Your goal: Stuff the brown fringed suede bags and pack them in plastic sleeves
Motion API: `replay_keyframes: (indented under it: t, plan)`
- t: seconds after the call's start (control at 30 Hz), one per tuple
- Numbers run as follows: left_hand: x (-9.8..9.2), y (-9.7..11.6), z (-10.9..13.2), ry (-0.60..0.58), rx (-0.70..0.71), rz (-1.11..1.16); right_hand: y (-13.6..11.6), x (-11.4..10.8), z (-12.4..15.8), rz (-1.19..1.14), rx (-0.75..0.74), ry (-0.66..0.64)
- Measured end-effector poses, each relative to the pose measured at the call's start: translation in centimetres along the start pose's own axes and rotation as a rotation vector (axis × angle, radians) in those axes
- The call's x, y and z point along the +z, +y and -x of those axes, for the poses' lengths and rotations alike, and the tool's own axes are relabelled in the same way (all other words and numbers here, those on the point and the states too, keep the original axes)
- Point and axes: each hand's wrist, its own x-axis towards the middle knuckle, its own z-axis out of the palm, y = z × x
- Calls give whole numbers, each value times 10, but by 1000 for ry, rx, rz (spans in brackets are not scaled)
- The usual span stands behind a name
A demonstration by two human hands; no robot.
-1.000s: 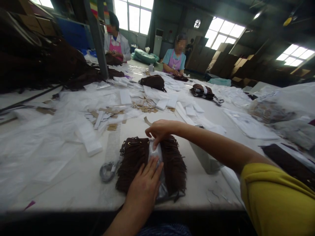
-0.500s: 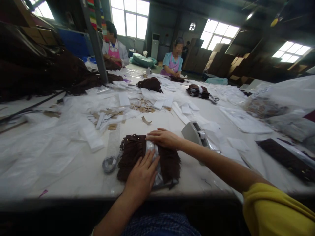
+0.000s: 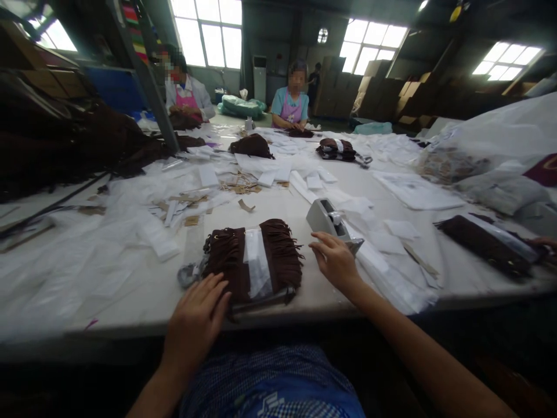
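Observation:
A dark brown fringed bag (image 3: 230,249) lies flat at the table's front edge, with a pale, shiny strip (image 3: 257,261) running down its middle. My left hand (image 3: 198,316) touches the bag's lower left corner, fingers stretched out and holding nothing. To the right of the bag, my right hand (image 3: 337,261) is off it, fingers loosely bent and apart, with nothing visible in them. Just behind that hand stands a grey tape dispenser (image 3: 324,217), whose near end it partly overlaps. A wrapped grey coil (image 3: 187,274) sits at the bag's left side.
White paper and clear plastic sheets (image 3: 130,232) cover the table's left, beside brown card scraps (image 3: 241,187). Another strip-wrapped brown bundle (image 3: 337,150) lies farther back. At right are a long brown piece (image 3: 483,244) and another person's hand (image 3: 546,242). Two people in pink aprons work across the table.
Both hands have come off the bag's middle strip. The left slid to the lower left corner; the right moved right, beside the tape dispenser. A person's hand now shows at the right edge.

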Motion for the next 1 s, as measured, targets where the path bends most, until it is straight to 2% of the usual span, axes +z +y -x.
replay_keyframes:
  t: [0.1,0.17,0.2,0.23,0.3,0.43,0.5,0.6,0.7,0.77,0.83,0.93,1.0]
  plan:
    - [-11,2,-20,41,27,49,-24,-1,-14,-182,-259,-135]
    - [-9,0,-38,-40,156,89,-35,4,-24,-263,-437,-280]
    - [-7,-4,-45,-109,217,101,-35,8,-27,-276,-475,-332]
    - [-5,-12,-51,-189,258,103,-33,11,-28,-277,-481,-366]
    - [-7,-35,-55,-322,248,86,-21,14,-27,-266,-431,-386]
    - [-33,-82,-50,-474,211,-13,-4,6,-22,-269,-363,-320]
    - [-49,-91,-54,-515,193,-73,-10,0,-22,-283,-339,-235]
    - [-59,-83,-76,-532,118,-179,-33,0,-24,-334,-366,-203]
    - [-48,-60,-105,-472,140,-188,-50,14,-19,-398,-449,-299]
    - [-32,-47,-118,-456,268,-59,-53,26,-12,-422,-447,-316]
    - [-16,-42,-122,-483,377,49,-51,36,-5,-430,-419,-301]
    - [0,-56,-116,-559,468,32,-47,42,1,-430,-402,-287]
    - [-1,-77,-110,-617,531,-26,-45,43,3,-430,-397,-286]
